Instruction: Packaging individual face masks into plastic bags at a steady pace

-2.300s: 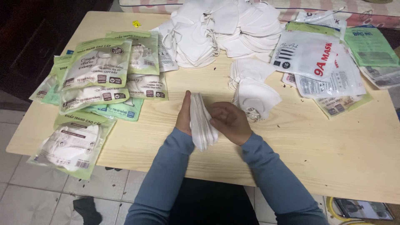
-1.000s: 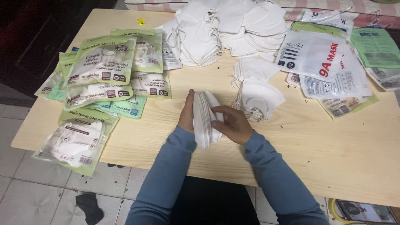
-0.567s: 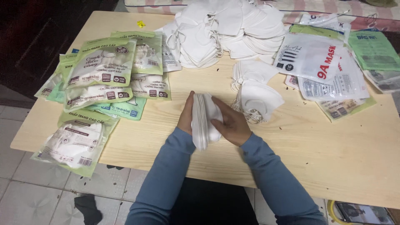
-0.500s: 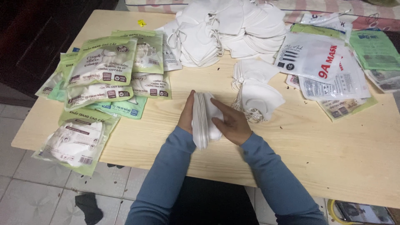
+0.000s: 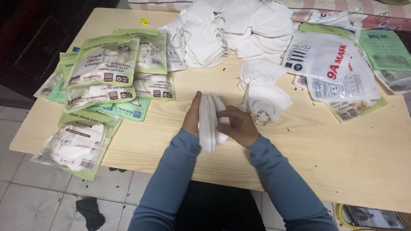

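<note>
Stack of folded white masks [image 5: 210, 122] stands on edge at table [image 5: 342, 145] centre, left hand [image 5: 192, 115] and right hand [image 5: 237, 125] clamping both sides, squaring edges. Loose masks [image 5: 231, 30] heaped far; green packets [image 5: 107, 68] left.

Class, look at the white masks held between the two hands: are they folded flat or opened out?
Folded flat. The white masks stand on edge as one thin stack, pressed between the left hand and right hand.
</note>
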